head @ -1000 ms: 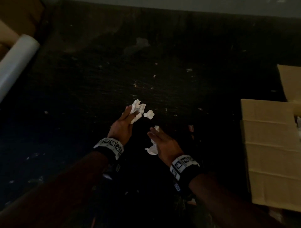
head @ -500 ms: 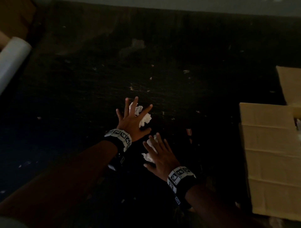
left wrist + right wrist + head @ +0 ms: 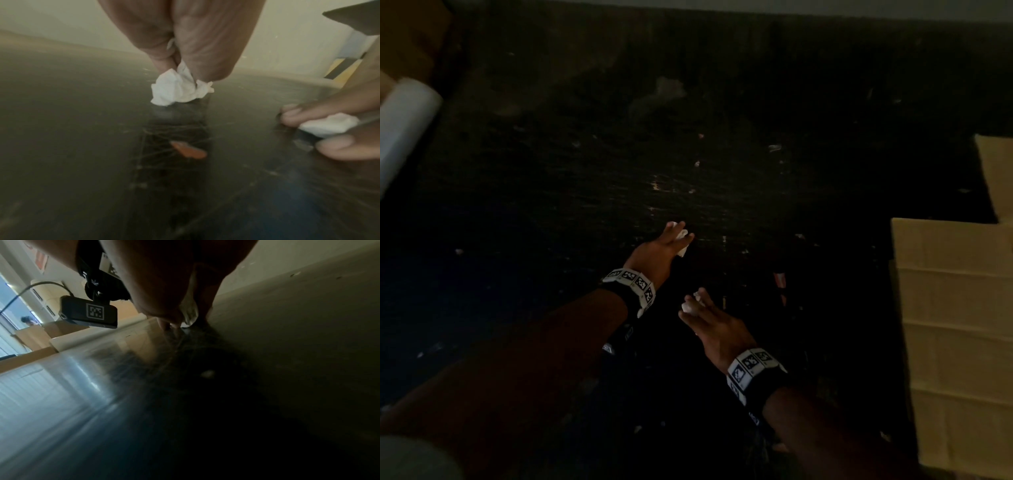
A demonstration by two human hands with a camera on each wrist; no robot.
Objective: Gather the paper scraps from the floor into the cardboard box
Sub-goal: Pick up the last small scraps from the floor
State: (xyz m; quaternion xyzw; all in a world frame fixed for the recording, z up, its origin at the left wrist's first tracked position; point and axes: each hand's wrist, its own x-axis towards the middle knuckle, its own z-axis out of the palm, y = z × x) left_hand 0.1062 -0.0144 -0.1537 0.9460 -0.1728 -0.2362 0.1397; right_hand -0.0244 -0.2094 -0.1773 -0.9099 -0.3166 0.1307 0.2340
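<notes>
Both hands grasp crumpled paper low over the dark floor (image 3: 551, 205), well left of the cardboard box (image 3: 955, 308): left hand (image 3: 657, 250) pinching one wad (image 3: 176, 87), right hand (image 3: 717, 329) another (image 3: 691, 305). Pickup looks done; next, carry both across into the box.

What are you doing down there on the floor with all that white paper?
Picking up crumpled paper scraps from the dark floor. The left hand pinches one white scrap just above the floor. The right hand grips another scrap low against the floor. The cardboard box waits off to the right, and neither scrap is in it yet.
</notes>
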